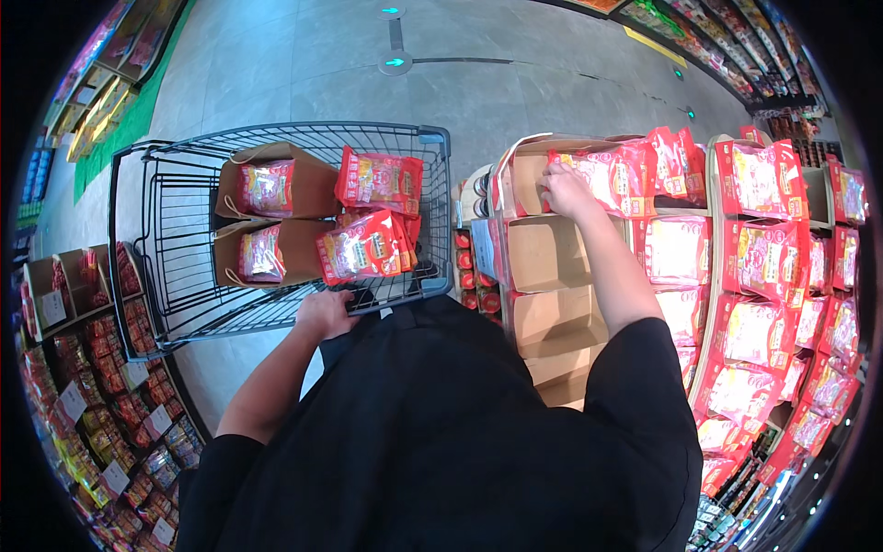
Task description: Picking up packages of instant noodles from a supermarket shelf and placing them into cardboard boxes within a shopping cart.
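A wire shopping cart (276,129) stands in front of me on the left, with my left hand (325,314) curled over its near side rim. In the cart are two brown paper bags (314,181) with cord handles, each showing a clear-fronted packet inside. Several red packaged-goods bags (362,247) lie beside them. My right hand (567,190) reaches into the top compartment of a cardboard display (548,255). Its fingers touch the left end of a red packet (603,176) there; whether they grip it is hidden.
More red packets (759,179) fill the tiers to the right. Jars with red lids (490,301) sit low between cart and display. Shelves of snack packs (117,386) flank the left. Grey tiled floor (331,76) with lit arrow markers (394,63) lies beyond.
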The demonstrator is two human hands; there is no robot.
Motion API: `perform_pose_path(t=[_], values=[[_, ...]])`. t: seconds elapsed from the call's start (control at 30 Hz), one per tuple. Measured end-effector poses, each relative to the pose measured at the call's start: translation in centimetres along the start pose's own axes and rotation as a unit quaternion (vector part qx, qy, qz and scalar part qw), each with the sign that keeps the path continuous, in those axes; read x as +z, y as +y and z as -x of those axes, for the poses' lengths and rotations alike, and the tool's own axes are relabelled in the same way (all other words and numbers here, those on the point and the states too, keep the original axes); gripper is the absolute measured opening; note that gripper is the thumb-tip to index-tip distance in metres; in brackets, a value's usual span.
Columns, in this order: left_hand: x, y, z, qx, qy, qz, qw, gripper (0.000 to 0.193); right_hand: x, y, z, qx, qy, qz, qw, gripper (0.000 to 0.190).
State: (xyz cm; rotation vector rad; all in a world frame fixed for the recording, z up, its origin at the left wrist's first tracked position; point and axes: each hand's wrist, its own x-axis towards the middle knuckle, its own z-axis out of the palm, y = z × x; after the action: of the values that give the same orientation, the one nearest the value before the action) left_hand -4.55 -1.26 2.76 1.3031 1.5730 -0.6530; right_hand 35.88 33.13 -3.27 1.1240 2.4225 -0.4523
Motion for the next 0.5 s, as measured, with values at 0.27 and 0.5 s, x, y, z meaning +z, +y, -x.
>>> perform_pose_path(t=[0.27, 0.5], values=[[-0.4, 0.2, 0.3, 0.0, 0.006, 0.004, 1.0, 0.055, -0.2, 0.0, -1.9, 0.07, -0.1, 0.231, 0.965, 0.028], [-0.2, 0.1, 0.2, 0.003, 0.005, -0.001, 1.0, 0.057, -0.4, 1.2, -1.6, 0.055, -0.148, 0.294, 0.943, 0.032]])
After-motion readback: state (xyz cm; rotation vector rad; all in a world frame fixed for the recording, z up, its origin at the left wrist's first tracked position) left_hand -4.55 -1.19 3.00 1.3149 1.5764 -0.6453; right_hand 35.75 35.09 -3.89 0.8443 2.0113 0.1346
